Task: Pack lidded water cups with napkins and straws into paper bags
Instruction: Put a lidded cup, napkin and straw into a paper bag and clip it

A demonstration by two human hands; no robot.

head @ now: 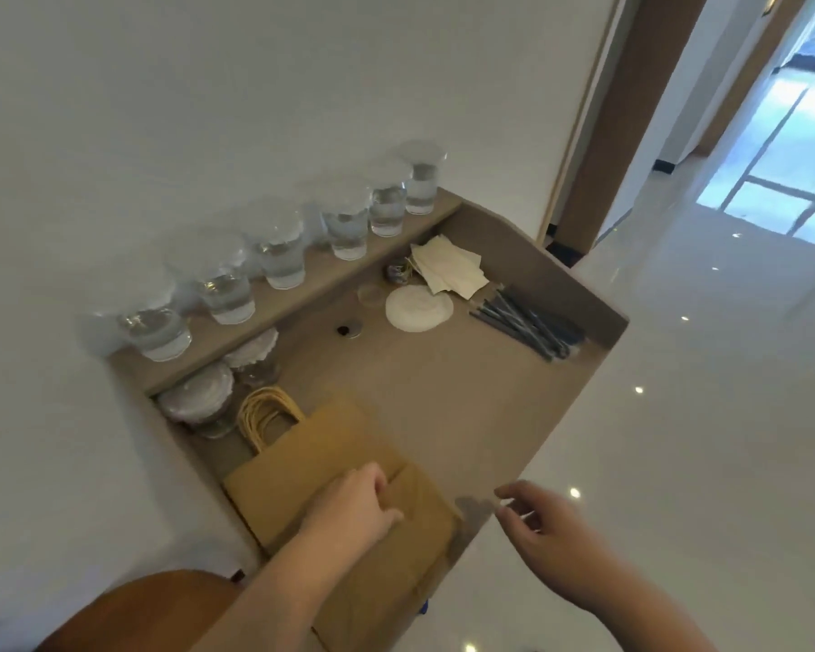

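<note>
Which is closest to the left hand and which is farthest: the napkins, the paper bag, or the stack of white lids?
1. paper bag, right under the left hand, which touches it.
2. stack of white lids, farther back and to the right.
3. napkins, just behind the lids, farthest back.

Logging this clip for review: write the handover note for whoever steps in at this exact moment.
Left hand: fingers curled on the flat paper bags, apparently pinching the top one.
Right hand: open, empty, hovering beside them.
Six lidded water cups on the shelf; napkins and straws on the table.
Done: nothing packed in view.
Left: open a bag, load cup, napkin, straw; repeat.
</note>
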